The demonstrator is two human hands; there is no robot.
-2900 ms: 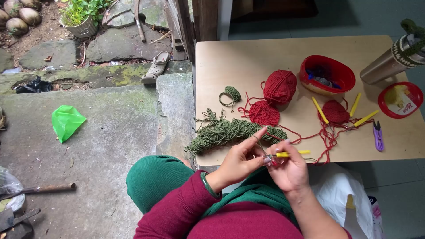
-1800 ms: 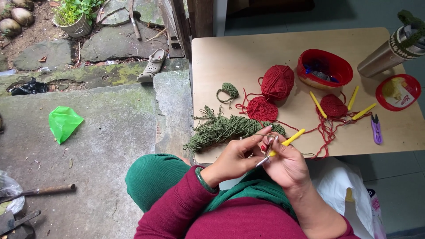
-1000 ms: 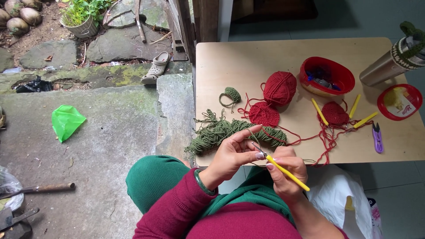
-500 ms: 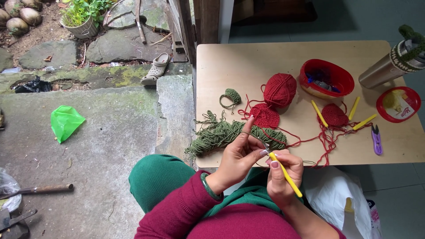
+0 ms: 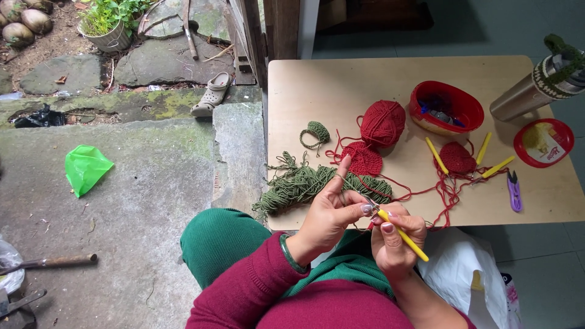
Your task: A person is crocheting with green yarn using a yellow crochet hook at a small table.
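While the wooden tabletop [image 5: 378, 79] spreads widest across the view, carrying nearly everything else, the work itself sits at its near edge, just above the person's lap. Largest on it is the loose heap of green yarn [image 5: 304, 183], soft and limp, likely to snag or drag if pulled by one strand. Behind that lies a ball of red yarn [image 5: 382, 123], light and round, apt to roll when its thread is tugged, with a flat red crocheted piece [image 5: 364, 159] touching its front. To the right stand a red oval bowl [image 5: 446, 107], a metal flask [image 5: 524, 94] in a knitted sleeve and a red round lid [image 5: 543, 141]; purple snips [image 5: 514, 190] lie near the edge.

The left hand [image 5: 332, 213] is closed in a pinch on the red thread and a small bit of work, index finger raised with the strand apparently running over it. The right hand [image 5: 395, 240] is wrapped around the yellow crochet hook [image 5: 402, 234], gripping its thicker handle midway, the metal tip pointing toward the left fingertips. That hook looks stiff, light and smooth, best held on the handle; the thread is thin, pliant and needs steady tension rather than force.
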